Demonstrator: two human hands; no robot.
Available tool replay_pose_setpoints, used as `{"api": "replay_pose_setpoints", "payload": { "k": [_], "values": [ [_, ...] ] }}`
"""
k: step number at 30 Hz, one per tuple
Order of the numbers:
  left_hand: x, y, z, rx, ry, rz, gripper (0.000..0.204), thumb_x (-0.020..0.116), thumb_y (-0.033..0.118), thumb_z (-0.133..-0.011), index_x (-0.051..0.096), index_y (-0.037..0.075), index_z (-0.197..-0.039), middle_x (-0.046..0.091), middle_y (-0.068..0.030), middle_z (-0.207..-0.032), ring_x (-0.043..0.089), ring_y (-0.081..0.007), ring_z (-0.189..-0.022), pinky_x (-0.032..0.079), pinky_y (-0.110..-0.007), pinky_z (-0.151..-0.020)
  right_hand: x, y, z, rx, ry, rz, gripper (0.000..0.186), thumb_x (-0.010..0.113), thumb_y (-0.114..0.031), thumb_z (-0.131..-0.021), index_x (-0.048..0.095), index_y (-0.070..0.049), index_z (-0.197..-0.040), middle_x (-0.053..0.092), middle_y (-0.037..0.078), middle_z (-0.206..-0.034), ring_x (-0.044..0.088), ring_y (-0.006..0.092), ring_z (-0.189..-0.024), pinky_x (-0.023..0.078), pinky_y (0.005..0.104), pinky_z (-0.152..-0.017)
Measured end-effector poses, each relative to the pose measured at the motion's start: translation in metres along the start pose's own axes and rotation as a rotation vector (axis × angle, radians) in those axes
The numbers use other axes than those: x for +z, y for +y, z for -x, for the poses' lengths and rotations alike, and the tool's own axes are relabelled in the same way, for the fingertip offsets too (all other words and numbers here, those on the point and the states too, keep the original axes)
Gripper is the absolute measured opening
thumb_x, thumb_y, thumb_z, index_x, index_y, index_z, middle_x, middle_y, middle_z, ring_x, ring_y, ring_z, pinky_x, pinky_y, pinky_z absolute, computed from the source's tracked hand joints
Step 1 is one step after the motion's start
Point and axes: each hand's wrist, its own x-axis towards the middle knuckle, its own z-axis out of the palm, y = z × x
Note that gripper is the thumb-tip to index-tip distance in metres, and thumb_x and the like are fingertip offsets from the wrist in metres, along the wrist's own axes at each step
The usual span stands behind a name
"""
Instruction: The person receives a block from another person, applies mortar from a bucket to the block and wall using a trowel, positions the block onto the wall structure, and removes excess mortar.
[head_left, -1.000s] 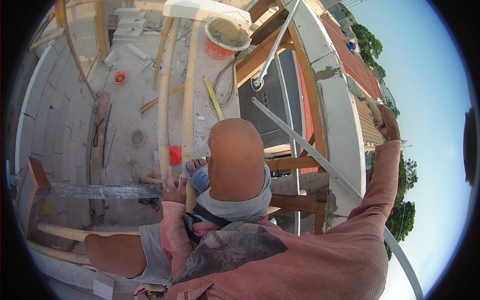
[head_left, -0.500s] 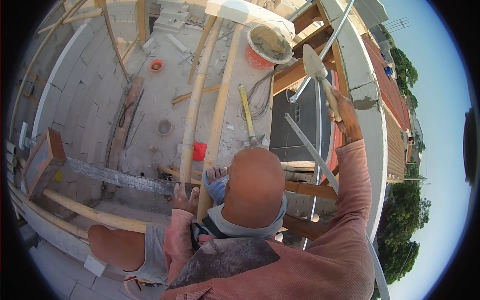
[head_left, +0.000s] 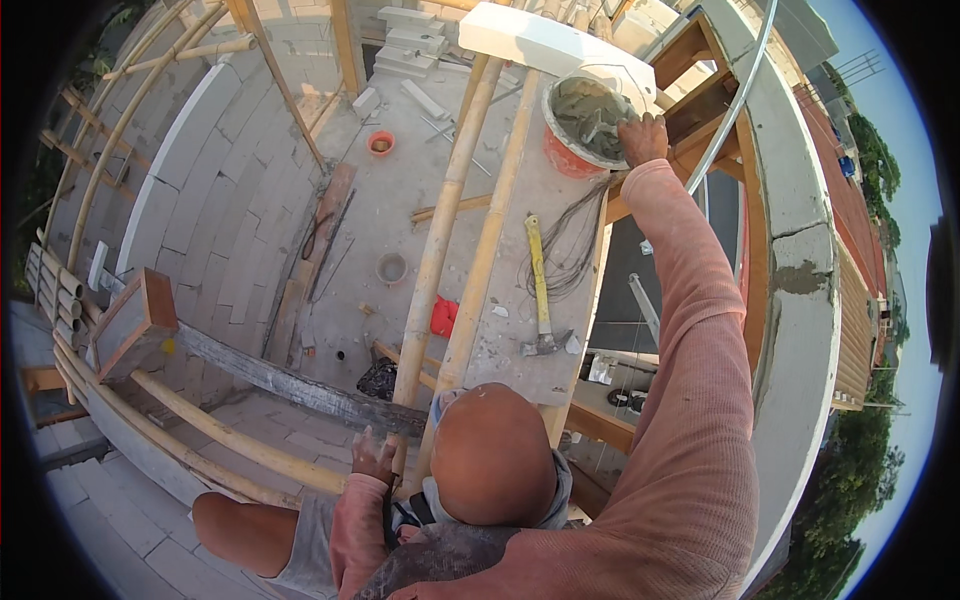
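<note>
My right hand is closed at the right rim of a bucket of wet grey mortar. It holds a trowel, seen bare half a second ago; now its handle is covered by the hand and its blade is hard to make out in the mortar. Low in the middle, my left hand has its fingers apart beside the near end of a bamboo pole and a dark, mortar-smeared beam. Nothing shows in it.
A yellow-handled hammer lies near a tangle of wire. A white block stands behind the bucket. The block wall runs along the right, with an open drop inside it. My bent knee is in front.
My right hand has swung the trowel from above the wall edge down to the bucket. The view has shifted, so the scene sits further right and lower.
</note>
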Motion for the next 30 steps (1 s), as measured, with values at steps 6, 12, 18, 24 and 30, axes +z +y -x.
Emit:
{"api": "replay_pose_setpoints", "payload": {
  "k": [6, 12, 18, 24, 30],
  "values": [
    [0.005, -0.010, -0.007, -0.048, -0.012, 0.060, 0.079, 0.063, 0.046, -0.091, 0.040, -0.008, -0.144, 0.036, -0.0373, -0.145, 0.033, -0.0507, -0.136, 0.030, -0.052, -0.115, -0.024, 0.000, 0.006, -0.209, 0.152, -0.096, 0.026, 0.058, -0.014, -0.092, 0.066, -0.016, -0.117, 0.071, 0.006, -0.112, 0.063, 0.0260, -0.113, 0.046, 0.0442, -0.092],
    [0.010, -0.013, -0.016, 0.008, -0.017, -0.025, 0.080, 0.065, 0.046, -0.090, 0.040, -0.006, -0.145, 0.033, -0.0378, -0.146, 0.032, -0.0508, -0.138, 0.029, -0.052, -0.115, -0.001, 0.022, 0.038, -0.069, -0.010, -0.356, 0.037, 0.064, -0.018, -0.087, 0.063, -0.024, -0.124, 0.072, 0.008, -0.110, 0.067, 0.0289, -0.107, 0.047, 0.0457, -0.093],
    [0.013, -0.018, -0.019, 0.034, -0.058, -0.046, 0.081, 0.064, 0.049, -0.090, 0.040, -0.004, -0.146, 0.032, -0.0386, -0.147, 0.031, -0.0513, -0.138, 0.028, -0.052, -0.116, 0.056, 0.019, 0.083, 0.207, -0.240, -0.935, 0.058, 0.071, -0.027, -0.086, 0.050, -0.024, -0.141, 0.066, 0.012, -0.125, 0.060, 0.0327, -0.120, 0.043, 0.0432, -0.103],
    [0.019, -0.040, -0.020, 0.100, -0.013, -0.083, 0.080, 0.063, 0.048, -0.090, 0.040, -0.005, -0.146, 0.033, -0.0399, -0.146, 0.031, -0.0519, -0.138, 0.027, -0.052, -0.116, 0.074, -0.042, 0.113, 0.276, 0.120, -1.613, 0.059, 0.072, -0.014, -0.086, 0.046, -0.006, -0.139, 0.059, 0.013, -0.128, 0.055, 0.0255, -0.120, 0.039, 0.0343, -0.105],
    [0.036, -0.059, -0.027, 0.065, 0.076, 0.008, 0.078, 0.064, 0.047, -0.091, 0.041, -0.005, -0.144, 0.034, -0.0404, -0.145, 0.033, -0.0523, -0.137, 0.028, -0.052, -0.115, 0.081, -0.053, 0.111, 0.360, 0.150, -1.792, 0.058, 0.071, -0.009, -0.086, 0.045, -0.007, -0.138, 0.057, 0.012, -0.125, 0.055, 0.0252, -0.117, 0.040, 0.0346, -0.104]
  ]
}}
